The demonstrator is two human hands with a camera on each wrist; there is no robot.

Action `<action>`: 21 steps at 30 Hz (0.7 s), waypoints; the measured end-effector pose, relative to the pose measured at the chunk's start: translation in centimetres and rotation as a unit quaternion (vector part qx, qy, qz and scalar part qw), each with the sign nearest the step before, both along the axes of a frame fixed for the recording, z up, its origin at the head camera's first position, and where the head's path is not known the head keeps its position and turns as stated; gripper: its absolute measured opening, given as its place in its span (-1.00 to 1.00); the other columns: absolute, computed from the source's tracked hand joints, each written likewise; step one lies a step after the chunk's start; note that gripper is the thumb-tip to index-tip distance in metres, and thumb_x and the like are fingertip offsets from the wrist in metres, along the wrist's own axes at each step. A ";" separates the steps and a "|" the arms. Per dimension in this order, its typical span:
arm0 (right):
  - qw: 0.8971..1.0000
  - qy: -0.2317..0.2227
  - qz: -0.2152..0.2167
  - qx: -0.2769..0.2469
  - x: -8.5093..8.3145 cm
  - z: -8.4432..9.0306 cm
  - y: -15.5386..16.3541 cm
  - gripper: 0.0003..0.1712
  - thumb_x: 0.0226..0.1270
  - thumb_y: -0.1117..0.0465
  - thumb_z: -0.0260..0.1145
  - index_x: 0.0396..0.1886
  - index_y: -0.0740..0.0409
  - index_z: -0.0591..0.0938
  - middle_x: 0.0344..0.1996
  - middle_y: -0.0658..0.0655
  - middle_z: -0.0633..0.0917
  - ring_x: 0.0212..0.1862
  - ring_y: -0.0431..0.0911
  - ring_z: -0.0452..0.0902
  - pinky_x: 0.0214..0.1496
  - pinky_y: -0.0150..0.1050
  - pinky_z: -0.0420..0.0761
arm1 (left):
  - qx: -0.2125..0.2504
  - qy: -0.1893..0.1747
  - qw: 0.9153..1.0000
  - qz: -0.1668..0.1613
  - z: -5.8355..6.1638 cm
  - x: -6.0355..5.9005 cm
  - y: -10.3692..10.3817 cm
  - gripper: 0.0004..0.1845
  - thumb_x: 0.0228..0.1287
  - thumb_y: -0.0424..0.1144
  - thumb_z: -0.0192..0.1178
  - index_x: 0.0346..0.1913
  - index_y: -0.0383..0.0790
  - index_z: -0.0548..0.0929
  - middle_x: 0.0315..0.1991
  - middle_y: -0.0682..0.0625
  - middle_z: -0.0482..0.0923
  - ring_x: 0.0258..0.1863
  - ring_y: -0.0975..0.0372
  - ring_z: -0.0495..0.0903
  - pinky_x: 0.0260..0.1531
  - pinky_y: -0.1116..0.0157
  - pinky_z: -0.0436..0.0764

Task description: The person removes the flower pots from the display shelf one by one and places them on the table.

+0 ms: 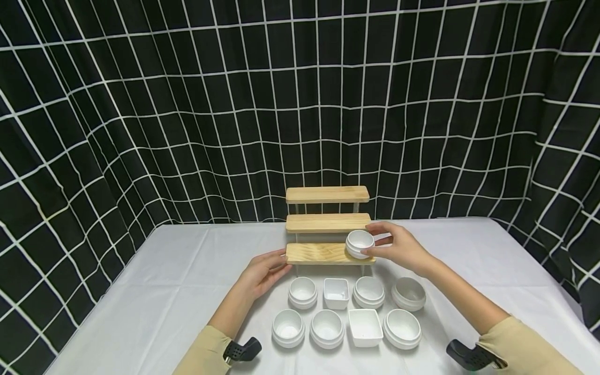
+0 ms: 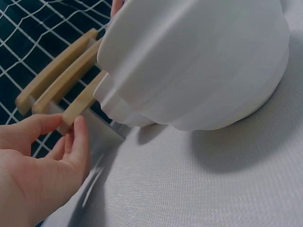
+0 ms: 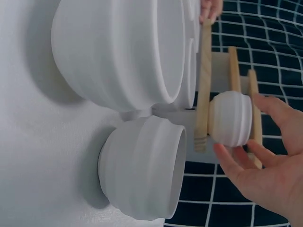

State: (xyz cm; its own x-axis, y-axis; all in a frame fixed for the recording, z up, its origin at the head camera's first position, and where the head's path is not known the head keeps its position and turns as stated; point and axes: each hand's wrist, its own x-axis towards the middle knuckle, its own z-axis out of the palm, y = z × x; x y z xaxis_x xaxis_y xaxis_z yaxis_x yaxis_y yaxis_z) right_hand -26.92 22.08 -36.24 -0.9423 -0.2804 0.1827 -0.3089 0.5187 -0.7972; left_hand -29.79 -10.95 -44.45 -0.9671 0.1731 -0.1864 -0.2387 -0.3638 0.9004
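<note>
A three-tier wooden display stand (image 1: pixel 316 253) stands at the middle of the table. My left hand (image 1: pixel 263 273) is at the left end of its lowest board; in the left wrist view, thumb and fingers pinch that board end (image 2: pixel 78 106). At the opposite end, my right hand (image 1: pixel 404 249) holds a small round white bowl (image 1: pixel 359 244) between thumb and fingers, its opening facing up. The bowl's base meets the lowest board (image 3: pixel 203 94) in the right wrist view. The middle board (image 1: pixel 323 223) and top board (image 1: pixel 325 195) carry nothing.
Two rows of white bowls sit in front of the stand: several round ones, such as a front-left bowl (image 1: pixel 288 328), plus two square dishes, a smaller one (image 1: pixel 336 294) and a larger one (image 1: pixel 365 328). A black gridded curtain (image 1: pixel 300 104) hangs behind the white-clothed table (image 1: pixel 178 260).
</note>
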 end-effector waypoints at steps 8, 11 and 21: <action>1.000 -0.023 -0.015 0.013 -0.9 -0.4 -0.6 -0.26 0.27 0.20 0.58 0.33 0.48 0.50 0.20 0.49 0.62 0.08 0.24 0.69 0.10 -0.07 0.82 | -0.003 0.001 1.000 -0.002 0.2 0.1 0.1 -0.51 0.49 -0.61 0.04 0.42 -0.68 0.37 0.34 -0.53 0.43 -0.07 0.21 0.69 0.18 0.34 0.77; 1.000 -0.018 -0.018 0.013 -1.0 -0.5 -0.8 -0.26 0.23 0.22 0.61 0.29 0.49 0.52 0.18 0.49 0.63 0.04 0.23 0.71 0.04 -0.11 0.83 | -0.006 -0.001 1.000 -0.002 0.2 0.1 0.0 -0.52 0.49 -0.60 0.05 0.41 -0.67 0.38 0.34 -0.52 0.44 -0.07 0.21 0.69 0.18 0.34 0.78; 0.999 -0.023 -0.030 0.026 -1.0 -0.5 -1.1 -0.25 0.15 0.22 0.66 0.22 0.46 0.51 0.15 0.47 0.63 0.02 0.22 0.69 0.00 -0.12 0.82 | -0.004 0.000 1.000 -0.001 0.0 0.1 0.0 -0.52 0.49 -0.60 0.06 0.41 -0.68 0.39 0.32 -0.52 0.46 -0.07 0.20 0.70 0.17 0.34 0.78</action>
State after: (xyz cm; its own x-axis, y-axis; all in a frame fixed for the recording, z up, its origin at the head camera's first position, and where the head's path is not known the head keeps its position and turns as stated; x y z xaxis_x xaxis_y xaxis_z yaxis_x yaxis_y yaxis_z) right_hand -27.88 21.01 -36.69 -0.9650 -0.2308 0.1248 -0.2389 0.5764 -0.7814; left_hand -29.72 -10.96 -44.43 -0.9669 0.1736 -0.1870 -0.2386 -0.3556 0.9036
